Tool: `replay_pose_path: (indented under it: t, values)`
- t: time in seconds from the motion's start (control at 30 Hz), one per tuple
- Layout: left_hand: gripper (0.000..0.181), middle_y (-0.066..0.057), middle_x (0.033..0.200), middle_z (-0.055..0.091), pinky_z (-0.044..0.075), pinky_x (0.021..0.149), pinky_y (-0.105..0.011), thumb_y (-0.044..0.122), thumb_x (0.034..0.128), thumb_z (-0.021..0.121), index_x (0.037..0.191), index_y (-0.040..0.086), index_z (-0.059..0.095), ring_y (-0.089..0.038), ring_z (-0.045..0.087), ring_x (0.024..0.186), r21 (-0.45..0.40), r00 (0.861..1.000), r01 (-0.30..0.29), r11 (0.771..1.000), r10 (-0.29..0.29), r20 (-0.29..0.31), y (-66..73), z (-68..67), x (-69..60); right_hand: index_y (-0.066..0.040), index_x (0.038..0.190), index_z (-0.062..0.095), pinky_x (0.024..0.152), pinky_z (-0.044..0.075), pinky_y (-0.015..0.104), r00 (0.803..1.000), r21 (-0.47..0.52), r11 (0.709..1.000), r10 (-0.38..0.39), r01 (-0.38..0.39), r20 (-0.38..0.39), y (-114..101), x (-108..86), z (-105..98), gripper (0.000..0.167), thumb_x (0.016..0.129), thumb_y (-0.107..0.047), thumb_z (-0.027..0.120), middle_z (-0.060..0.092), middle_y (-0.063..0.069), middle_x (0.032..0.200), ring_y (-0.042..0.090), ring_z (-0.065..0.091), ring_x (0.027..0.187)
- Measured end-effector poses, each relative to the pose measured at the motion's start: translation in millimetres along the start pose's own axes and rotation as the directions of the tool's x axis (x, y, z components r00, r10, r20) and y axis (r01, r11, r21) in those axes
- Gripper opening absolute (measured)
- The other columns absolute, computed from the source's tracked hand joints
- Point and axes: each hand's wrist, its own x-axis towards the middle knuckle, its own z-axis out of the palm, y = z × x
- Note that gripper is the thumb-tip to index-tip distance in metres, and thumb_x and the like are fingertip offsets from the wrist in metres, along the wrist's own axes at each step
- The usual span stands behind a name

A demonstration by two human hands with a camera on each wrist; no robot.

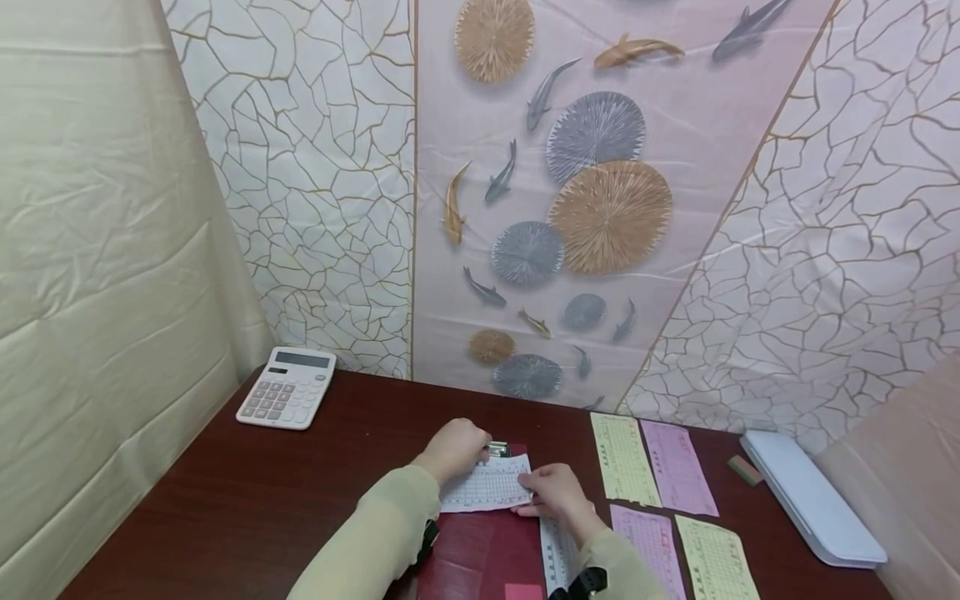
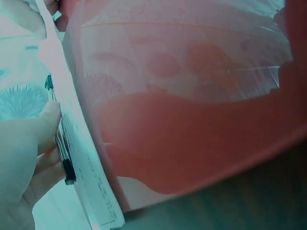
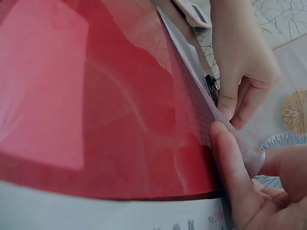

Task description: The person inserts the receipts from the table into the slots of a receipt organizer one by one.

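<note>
The white slip lies across the top of the red board on the counter, right at the clip; whether its edge sits under the jaw, I can't tell. The left hand pinches the clip, thumb against curled fingers; the right hand is closed, thumb and finger gripping the slip's right edge. To do this well, keep the squeeze on the clip steady, hold the paper taut and square to the board, and guide it gently, since thin paper probably creases or skews easily.
</note>
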Motion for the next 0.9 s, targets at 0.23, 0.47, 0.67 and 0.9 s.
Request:
replay_pose_path:
  t: [0.23, 0.47, 0.67, 0.9]
  values:
    - [0.012, 0.006, 0.074, 0.067, 0.052, 0.075, -0.024, 0.016, 0.0884, 0.065, 0.08, 0.02, 0.071, -0.01, 0.061, 0.074, 0.199, 0.997, -0.065, 0.978, 0.058, 0.045, 8.8, -4.3, 0.2, 0.014, 0.096, 0.058, 0.06, 0.058, 0.032, 1.0, 0.005, 1.0, -0.012, 0.012, 0.022, 0, -1.2, 0, 0.022, 0.095, -0.007, 0.053, 0.064, 0.017, 0.08, 0.02, 0.068, 0.059]
    - [0.015, 0.004, 0.078, 0.069, 0.052, 0.077, -0.024, 0.015, 0.092, 0.06, 0.089, 0.018, 0.074, -0.01, 0.063, 0.077, 0.224, 0.998, -0.062, 0.973, 0.053, 0.046, 11.7, -5.0, 0.6, 0.011, 0.095, 0.057, 0.06, 0.058, 0.031, 1.0, -0.004, 1.0, -0.006, 0.006, 0.016, 1, -1.4, -1, 0.021, 0.096, -0.009, 0.052, 0.062, 0.016, 0.08, 0.019, 0.068, 0.059]
    - [0.017, 0.005, 0.08, 0.069, 0.052, 0.078, -0.024, 0.013, 0.0924, 0.058, 0.088, 0.019, 0.074, -0.01, 0.063, 0.078, 0.227, 0.997, -0.07, 0.971, 0.06, 0.048, 11.0, -5.2, 1.2, 0.011, 0.094, 0.057, 0.06, 0.058, 0.031, 1.0, -0.018, 1.0, 0.02, -0.02, 0.008, -6, -2.3, 0, 0.02, 0.096, -0.008, 0.052, 0.063, 0.017, 0.079, 0.02, 0.068, 0.059]
    - [0.014, 0.006, 0.075, 0.069, 0.051, 0.073, -0.023, 0.014, 0.0881, 0.062, 0.081, 0.019, 0.073, -0.009, 0.063, 0.072, 0.265, 0.995, -0.092, 0.96, 0.1, -0.014, 11.5, -5.0, 1.4, 0.011, 0.092, 0.056, 0.058, 0.058, 0.03, 0.999, 0.023, 0.999, 0.029, -0.028, -0.014, -11, 1.4, 2, 0.019, 0.096, -0.007, 0.052, 0.061, 0.018, 0.078, 0.02, 0.069, 0.059]
